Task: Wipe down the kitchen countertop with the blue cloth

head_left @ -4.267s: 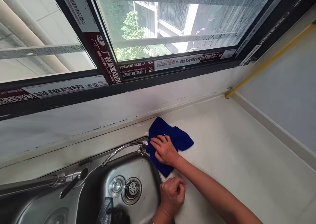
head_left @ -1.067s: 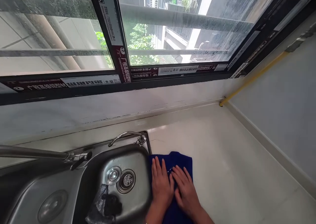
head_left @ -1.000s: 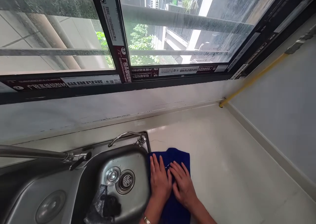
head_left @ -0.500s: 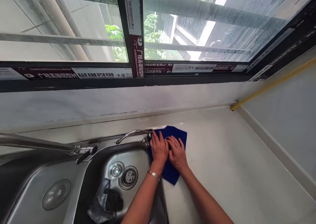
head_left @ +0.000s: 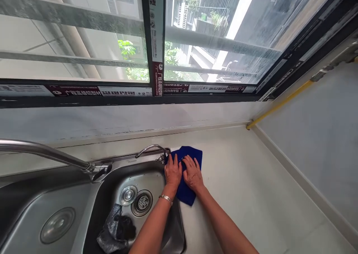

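Note:
A dark blue cloth (head_left: 187, 195) lies over the right rim of the sink (head_left: 156, 177) and onto the white countertop. My left hand (head_left: 172, 175) rests on its left part, palm down, fingers stretched forward and slightly apart. Close beside it, my right hand (head_left: 192, 175) presses on the cloth with its fingers bent a little and spread. A small shiny spot shows by the right fingertips, too small to name. Just left of the left fingertips is a small curved tap (head_left: 151, 147) at the sink's back rim.
The sink's right basin holds a drain (head_left: 142, 202), a round metal strainer lid (head_left: 128, 195) and a crumpled plastic bag with something black (head_left: 116, 229). A large faucet (head_left: 69, 160) reaches over the left basin. Behind are a window frame (head_left: 125, 91) and a yellow pipe (head_left: 279, 104).
The view has tilted up and shifted, so everything sits a little differently in the picture. Both hands stay on the blue cloth, with the fingers only slightly moved.

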`<state>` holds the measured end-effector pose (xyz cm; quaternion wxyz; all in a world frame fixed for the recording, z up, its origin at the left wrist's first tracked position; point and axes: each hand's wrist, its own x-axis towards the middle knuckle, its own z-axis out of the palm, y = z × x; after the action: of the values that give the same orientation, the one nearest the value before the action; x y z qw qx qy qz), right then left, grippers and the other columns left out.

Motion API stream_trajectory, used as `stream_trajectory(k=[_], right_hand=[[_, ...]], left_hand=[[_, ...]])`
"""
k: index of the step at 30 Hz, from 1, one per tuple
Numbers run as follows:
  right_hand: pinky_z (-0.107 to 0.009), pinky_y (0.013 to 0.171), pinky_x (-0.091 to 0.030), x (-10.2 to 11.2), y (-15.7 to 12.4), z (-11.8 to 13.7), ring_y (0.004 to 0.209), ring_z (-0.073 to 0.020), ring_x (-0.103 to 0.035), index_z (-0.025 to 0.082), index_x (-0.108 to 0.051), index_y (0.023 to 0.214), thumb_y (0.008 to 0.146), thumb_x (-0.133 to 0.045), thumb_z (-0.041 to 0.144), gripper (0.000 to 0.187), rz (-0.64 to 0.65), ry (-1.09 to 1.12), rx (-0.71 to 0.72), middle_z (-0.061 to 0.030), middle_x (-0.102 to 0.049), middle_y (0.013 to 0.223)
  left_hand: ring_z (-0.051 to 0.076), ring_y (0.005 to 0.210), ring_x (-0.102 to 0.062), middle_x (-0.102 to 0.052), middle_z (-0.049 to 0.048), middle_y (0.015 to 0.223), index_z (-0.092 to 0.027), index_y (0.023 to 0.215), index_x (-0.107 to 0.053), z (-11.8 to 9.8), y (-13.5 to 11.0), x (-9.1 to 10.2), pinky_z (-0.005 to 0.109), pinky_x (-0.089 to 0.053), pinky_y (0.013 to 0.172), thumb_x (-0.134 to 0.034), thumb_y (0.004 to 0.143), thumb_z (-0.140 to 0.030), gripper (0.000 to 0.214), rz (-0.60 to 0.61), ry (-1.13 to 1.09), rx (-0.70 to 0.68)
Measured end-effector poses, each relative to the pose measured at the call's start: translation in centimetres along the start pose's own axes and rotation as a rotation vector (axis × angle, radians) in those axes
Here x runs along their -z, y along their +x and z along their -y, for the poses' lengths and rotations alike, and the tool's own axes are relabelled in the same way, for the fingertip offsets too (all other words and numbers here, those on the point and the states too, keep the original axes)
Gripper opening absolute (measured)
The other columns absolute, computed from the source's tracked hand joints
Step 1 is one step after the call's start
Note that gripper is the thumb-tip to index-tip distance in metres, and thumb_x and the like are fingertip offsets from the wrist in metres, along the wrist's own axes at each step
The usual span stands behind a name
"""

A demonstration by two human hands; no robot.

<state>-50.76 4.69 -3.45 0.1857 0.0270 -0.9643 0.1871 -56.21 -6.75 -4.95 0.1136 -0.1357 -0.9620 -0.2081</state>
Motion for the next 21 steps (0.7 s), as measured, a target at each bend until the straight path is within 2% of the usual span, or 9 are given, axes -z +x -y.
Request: stream_trajectory(k=[4, 8, 17, 21], right_hand=[[-0.051, 0.124, -0.024, 0.6, -2.7, 0.9, 0.146, -0.0223, -0.040, 0.011, -0.053, 0.138, 0.081, -0.042, 0.006, 0.058, 0.003, -0.040, 0.052, -0.0143, -0.055, 0.147], [-0.053, 0.123, -0.029, 0.9, -5.9, 1.7, 0.143, -0.0232, -0.044, 0.012, -0.055, 0.137, 0.080, -0.042, 0.006, 0.058, -0.016, -0.069, 0.091, -0.0152, -0.057, 0.145], [-0.055, 0.120, -0.037, 3.5, -14.1, 3.0, 0.142, -0.0241, -0.047, 0.016, -0.055, 0.135, 0.078, -0.042, 0.003, 0.060, -0.027, -0.074, 0.115, -0.0129, -0.059, 0.143], [-0.057, 0.119, -0.038, 5.1, -17.7, 3.2, 0.142, -0.0248, -0.046, 0.015, -0.055, 0.135, 0.077, -0.043, 0.002, 0.061, 0.009, -0.054, 0.125, -0.0132, -0.058, 0.144]], left_hand=[[0.028, 0.131, -0.058, -0.053, 0.0220, 0.148, -0.014, 0.142, -0.054, 0.4, -2.8, 0.2, 0.041, -0.054, 0.099, -0.036, 0.100, -0.026, 0.046, 0.011, -0.019, -0.053], [0.026, 0.131, -0.058, -0.054, 0.0197, 0.147, -0.014, 0.141, -0.055, 0.4, -6.5, 0.6, 0.038, -0.055, 0.100, -0.036, 0.100, -0.022, 0.045, 0.033, -0.015, -0.083], [0.029, 0.122, -0.065, -0.057, 0.0255, 0.142, -0.013, 0.141, -0.055, -1.7, -15.1, 3.4, 0.037, -0.060, 0.091, -0.039, 0.097, -0.015, 0.046, 0.080, 0.086, -0.131], [0.033, 0.117, -0.067, -0.059, 0.0314, 0.136, -0.010, 0.142, -0.054, -3.0, -19.3, 4.5, 0.039, -0.062, 0.084, -0.039, 0.096, -0.013, 0.049, 0.102, 0.157, -0.159]])
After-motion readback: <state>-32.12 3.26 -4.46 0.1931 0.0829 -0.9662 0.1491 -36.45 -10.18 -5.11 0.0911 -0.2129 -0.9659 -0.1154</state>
